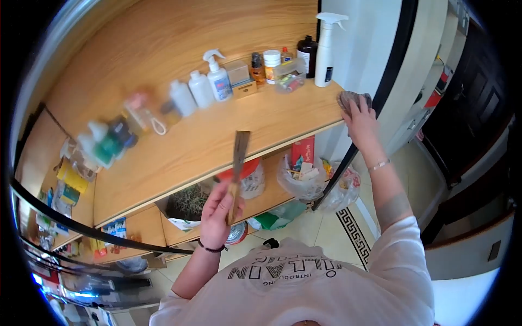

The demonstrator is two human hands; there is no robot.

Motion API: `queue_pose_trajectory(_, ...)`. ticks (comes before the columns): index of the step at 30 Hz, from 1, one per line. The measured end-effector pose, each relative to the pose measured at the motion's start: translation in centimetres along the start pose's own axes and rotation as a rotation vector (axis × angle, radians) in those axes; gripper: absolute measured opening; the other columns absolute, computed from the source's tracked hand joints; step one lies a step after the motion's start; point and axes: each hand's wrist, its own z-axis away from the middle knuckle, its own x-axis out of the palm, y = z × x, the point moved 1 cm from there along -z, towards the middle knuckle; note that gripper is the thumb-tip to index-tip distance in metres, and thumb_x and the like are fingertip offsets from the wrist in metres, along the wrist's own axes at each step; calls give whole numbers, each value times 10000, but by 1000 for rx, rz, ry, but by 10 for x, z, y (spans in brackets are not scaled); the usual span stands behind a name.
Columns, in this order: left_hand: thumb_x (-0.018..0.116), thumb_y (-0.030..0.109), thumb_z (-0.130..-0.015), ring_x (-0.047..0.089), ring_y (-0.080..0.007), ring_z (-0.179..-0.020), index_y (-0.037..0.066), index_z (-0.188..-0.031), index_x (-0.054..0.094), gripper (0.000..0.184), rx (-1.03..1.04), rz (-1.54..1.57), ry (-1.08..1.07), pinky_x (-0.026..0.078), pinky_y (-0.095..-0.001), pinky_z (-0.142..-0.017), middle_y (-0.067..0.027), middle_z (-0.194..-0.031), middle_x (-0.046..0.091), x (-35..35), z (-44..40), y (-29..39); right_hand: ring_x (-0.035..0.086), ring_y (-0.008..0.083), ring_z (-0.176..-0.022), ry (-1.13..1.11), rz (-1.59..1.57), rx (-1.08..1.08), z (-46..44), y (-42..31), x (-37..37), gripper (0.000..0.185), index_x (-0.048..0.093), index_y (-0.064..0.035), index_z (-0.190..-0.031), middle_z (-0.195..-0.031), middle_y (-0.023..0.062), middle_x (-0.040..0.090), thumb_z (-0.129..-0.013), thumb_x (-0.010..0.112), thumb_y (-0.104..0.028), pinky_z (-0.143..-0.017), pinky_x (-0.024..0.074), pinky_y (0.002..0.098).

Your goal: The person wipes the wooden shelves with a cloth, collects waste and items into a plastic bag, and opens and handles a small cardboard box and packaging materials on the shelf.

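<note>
My left hand [216,214] is wrapped round the wooden handle of a flat scraper [240,151], its dark blade pointing up in front of the shelf edge. At the right end of the wooden shelf [217,146], my right hand [360,122] presses on a bunched grey-brown cloth [346,101]. Just behind the cloth stands a tall white spray bottle [324,54]. A dark brown bottle [308,57] and a clear plastic box [290,76] are to its left.
Along the back of the shelf are a smaller white spray bottle [218,79], white bottles [200,89] and green bottles [100,144]. Below sit a plastic bag [302,182] and a dried plant [189,202]. A black-edged frame [389,65] borders the right side.
</note>
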Motion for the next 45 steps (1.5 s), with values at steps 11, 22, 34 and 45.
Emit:
queue_pose_trajectory(11, 491, 126, -909, 569, -150, -839, 20, -1277, 451, 385, -272, 203, -287, 457, -255, -712, -87, -976, 590, 19, -46, 0, 599, 309, -894, -419, -336, -69, 217, -1, 58, 309, 550, -73, -1073, -981, 134, 600, -797, 616, -196, -755, 492, 422)
queue_pose_trajectory(22, 596, 108, -808, 551, -343, -967, 4, -1165, 519, 380, 598, -1025, -348, 448, -381, -849, -204, -1033, 563, 118, -185, -41, 611, 303, -913, -909, -330, 472, 430, 90, 100, 312, 602, -94, -1079, -1001, 124, 641, -822, 600, -273, -788, 491, 395)
queue_pose_trajectory(34, 630, 142, -845, 426, -298, -1203, -16, -1316, 376, 558, 789, -964, -374, 368, -366, -982, -202, -1319, 409, 160, -189, -64, 657, 249, -759, -1139, -500, 1179, 641, 154, 103, 251, 659, -76, -931, -809, 96, 675, -809, 589, -285, -705, 532, 332)
queue_pose_trajectory(45, 629, 171, -805, 394, -339, -1229, 28, -1331, 361, 607, 708, -1542, -180, 314, -440, -1013, -188, -1313, 424, 105, -104, -49, 652, 150, -618, -1360, -445, 639, 591, 215, 112, 173, 621, -27, -811, -729, 77, 638, -840, 511, -158, -497, 531, 285)
